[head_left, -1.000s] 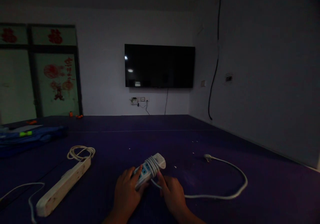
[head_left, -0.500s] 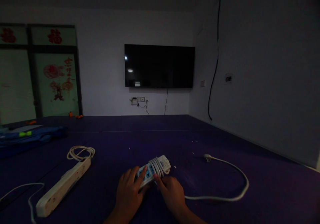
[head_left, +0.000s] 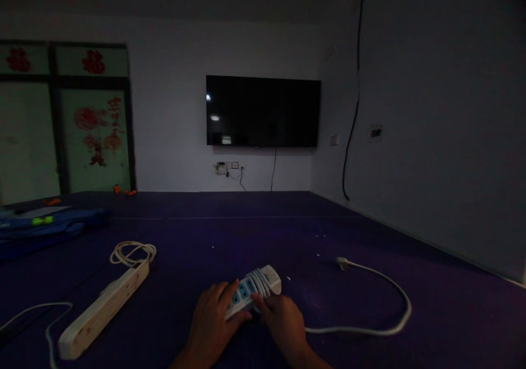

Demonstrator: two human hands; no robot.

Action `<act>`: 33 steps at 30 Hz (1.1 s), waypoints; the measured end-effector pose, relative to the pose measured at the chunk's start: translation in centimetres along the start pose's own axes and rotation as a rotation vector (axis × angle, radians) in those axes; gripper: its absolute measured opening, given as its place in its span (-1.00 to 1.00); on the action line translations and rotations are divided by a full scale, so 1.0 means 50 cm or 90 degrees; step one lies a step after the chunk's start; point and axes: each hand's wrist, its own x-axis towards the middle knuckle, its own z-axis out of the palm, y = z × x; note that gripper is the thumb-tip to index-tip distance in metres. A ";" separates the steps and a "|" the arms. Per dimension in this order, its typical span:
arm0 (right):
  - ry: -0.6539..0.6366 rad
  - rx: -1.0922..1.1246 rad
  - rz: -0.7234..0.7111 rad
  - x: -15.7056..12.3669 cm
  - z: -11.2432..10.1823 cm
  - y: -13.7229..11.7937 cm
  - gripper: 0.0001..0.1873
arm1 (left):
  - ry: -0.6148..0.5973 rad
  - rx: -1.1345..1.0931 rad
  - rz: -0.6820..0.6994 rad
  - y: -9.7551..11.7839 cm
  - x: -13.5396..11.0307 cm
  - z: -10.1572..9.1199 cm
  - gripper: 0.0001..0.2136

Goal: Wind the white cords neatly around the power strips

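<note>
White cord [head_left: 382,333] could unwind if our right hand [head_left: 285,322], pinching it, slackens, our left hand [head_left: 213,319] clasping the blue-socketed strip [head_left: 246,289].

- The left hand [head_left: 213,319] grips the near end of a white power strip [head_left: 244,292] with blue sockets.
- The right hand [head_left: 284,322] holds the white cord [head_left: 258,282], which wraps around the strip's far end.
- The cord's loose length curves over the purple surface [head_left: 263,234] to a plug [head_left: 342,261].
- At left lies a longer strip [head_left: 104,308], its cable [head_left: 130,243] looped.
- A dark television [head_left: 263,111] hangs on the far wall [head_left: 168,111].
</note>
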 end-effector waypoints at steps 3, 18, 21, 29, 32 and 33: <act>0.006 -0.012 0.002 0.001 0.001 0.000 -0.43 | -0.031 -0.064 -0.038 0.000 0.001 0.002 -0.61; 0.057 -0.069 -0.044 -0.001 0.021 0.013 -0.43 | -0.143 -0.455 -0.370 0.007 0.011 -0.007 -0.36; 0.065 -0.078 -0.055 -0.001 0.024 0.013 -0.44 | -0.172 -0.459 -0.403 0.004 0.011 -0.005 -0.34; 0.076 -0.066 -0.058 0.000 0.025 0.011 -0.43 | -0.273 -0.267 -0.298 0.008 0.023 -0.024 -0.57; 0.078 -0.074 -0.062 0.001 0.025 0.011 -0.43 | -0.299 -0.209 -0.282 0.011 0.028 -0.029 -0.56; 0.078 -0.077 -0.062 0.001 0.025 0.012 -0.43 | -0.310 -0.197 -0.278 0.012 0.029 -0.030 -0.57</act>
